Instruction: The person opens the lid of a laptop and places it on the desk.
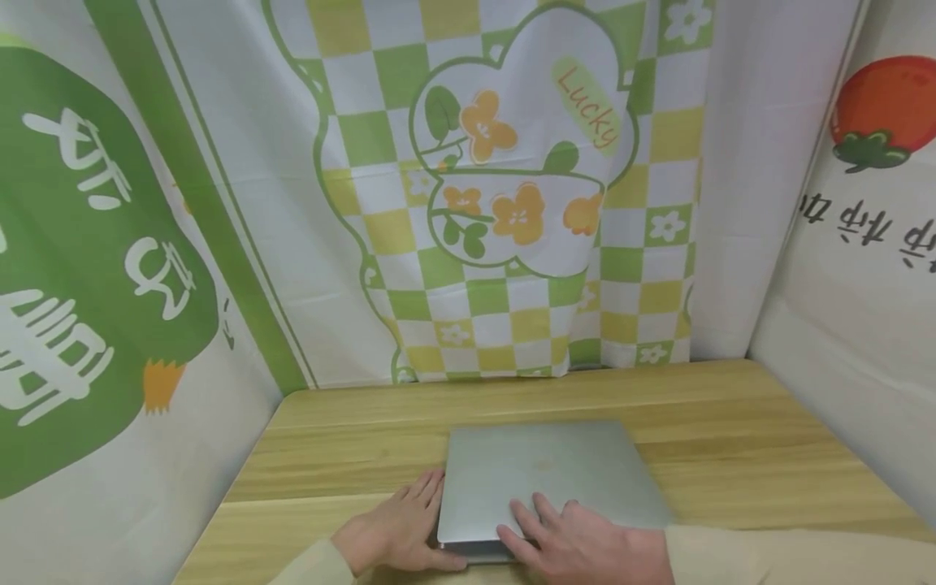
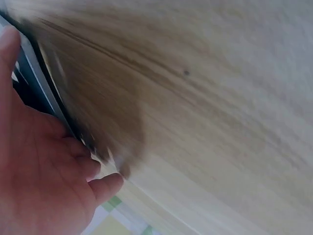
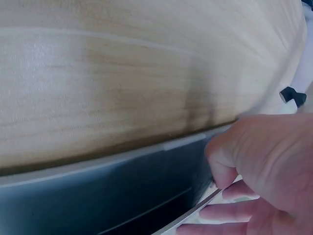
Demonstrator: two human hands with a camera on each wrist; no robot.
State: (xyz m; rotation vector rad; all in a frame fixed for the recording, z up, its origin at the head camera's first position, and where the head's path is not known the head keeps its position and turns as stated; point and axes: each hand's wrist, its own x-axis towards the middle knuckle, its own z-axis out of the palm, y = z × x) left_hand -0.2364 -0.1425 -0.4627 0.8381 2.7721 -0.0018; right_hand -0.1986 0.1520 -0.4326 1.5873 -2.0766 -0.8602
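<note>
A silver laptop (image 1: 548, 475) lies on the wooden table, its lid raised slightly along the front edge with a dark gap beneath. My left hand (image 1: 398, 524) lies against the laptop's left side, fingers fairly straight and thumb at the front corner. In the left wrist view the thumb of that left hand (image 2: 44, 166) touches the base's edge. My right hand (image 1: 585, 540) holds the lid near its front edge, fingers spread over the top. The right wrist view shows this right hand (image 3: 279, 171) with the thumb inside the gap and the other fingers outside the lid.
The wooden table (image 1: 351, 447) extends around the laptop. Behind it hangs a checked green and yellow cloth (image 1: 387, 236). Printed cloth panels, a green-patterned one (image 1: 80, 268) and one with a red fruit (image 1: 885, 110), enclose the sides. A small black object (image 3: 293, 96) shows beyond the table edge.
</note>
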